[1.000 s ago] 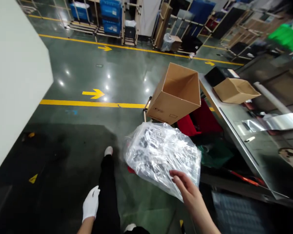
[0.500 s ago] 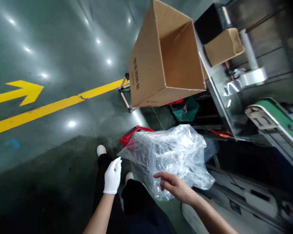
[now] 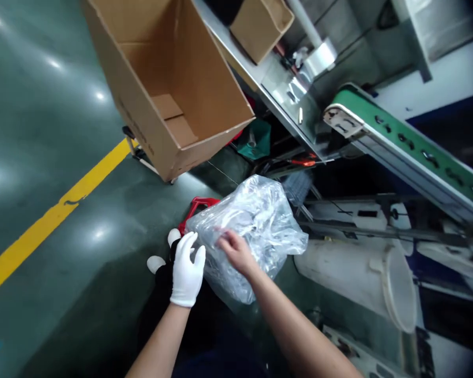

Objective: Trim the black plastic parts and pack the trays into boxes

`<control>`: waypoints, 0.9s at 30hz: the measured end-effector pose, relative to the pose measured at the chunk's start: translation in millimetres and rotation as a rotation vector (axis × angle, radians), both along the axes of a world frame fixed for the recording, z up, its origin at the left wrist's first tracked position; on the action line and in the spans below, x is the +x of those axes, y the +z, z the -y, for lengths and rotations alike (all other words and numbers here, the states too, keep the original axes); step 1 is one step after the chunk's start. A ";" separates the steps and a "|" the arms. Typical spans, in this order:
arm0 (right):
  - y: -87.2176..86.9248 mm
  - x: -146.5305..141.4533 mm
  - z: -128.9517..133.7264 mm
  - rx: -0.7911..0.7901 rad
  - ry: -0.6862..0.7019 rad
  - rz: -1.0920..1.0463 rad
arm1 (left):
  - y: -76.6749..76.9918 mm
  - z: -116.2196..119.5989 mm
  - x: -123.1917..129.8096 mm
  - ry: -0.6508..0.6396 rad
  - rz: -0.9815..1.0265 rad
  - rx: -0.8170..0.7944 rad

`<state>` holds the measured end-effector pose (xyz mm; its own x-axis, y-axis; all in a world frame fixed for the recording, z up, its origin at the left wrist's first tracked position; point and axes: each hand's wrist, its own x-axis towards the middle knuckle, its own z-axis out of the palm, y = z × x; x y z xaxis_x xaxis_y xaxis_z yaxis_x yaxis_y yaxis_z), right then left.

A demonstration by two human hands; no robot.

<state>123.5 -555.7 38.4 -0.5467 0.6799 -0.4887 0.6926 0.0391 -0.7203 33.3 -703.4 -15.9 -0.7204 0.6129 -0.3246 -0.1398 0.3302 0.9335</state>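
Observation:
My left hand, in a white glove, is open, thumb apart from the fingers, at the near left edge of a clear plastic bag. Bare and slightly blurred, my right hand is over the bag's near side with its fingers curled; whether they pinch the plastic I cannot make out. The crumpled bag covers something on a red frame, and its contents are hard to tell. Beyond it stands a large open cardboard box, with flaps visible at its bottom.
A metal workbench with a smaller carton is at the upper right. A green conveyor belt carries small dark parts. A white bin lies at the right. Yellow tape crosses the floor at left.
The view has swung right, so the box and bench appear farther left and the conveyor shows more. My left fingers have spread; my right hand has moved toward my left one.

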 end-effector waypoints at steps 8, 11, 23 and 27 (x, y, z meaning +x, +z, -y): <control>15.0 -41.1 47.3 -0.050 0.551 -0.166 | 19.5 -53.7 -102.7 -0.434 0.096 -0.350; 23.1 -24.7 22.1 0.160 0.365 -0.167 | 15.6 -60.2 -133.8 -0.286 0.048 -0.522; 6.7 -46.4 34.6 0.161 0.415 0.179 | -64.8 -70.6 -213.5 -0.367 -0.017 -0.660; -1.9 -80.3 4.8 0.499 0.049 0.359 | -78.8 -74.1 -231.7 -0.573 -0.041 -0.546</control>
<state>43.2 -560.4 36.5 -0.4433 0.8524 -0.2773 0.8773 0.3491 -0.3294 -198.5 -629.3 -94.6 -0.3585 0.6535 -0.6667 0.2218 0.7533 0.6191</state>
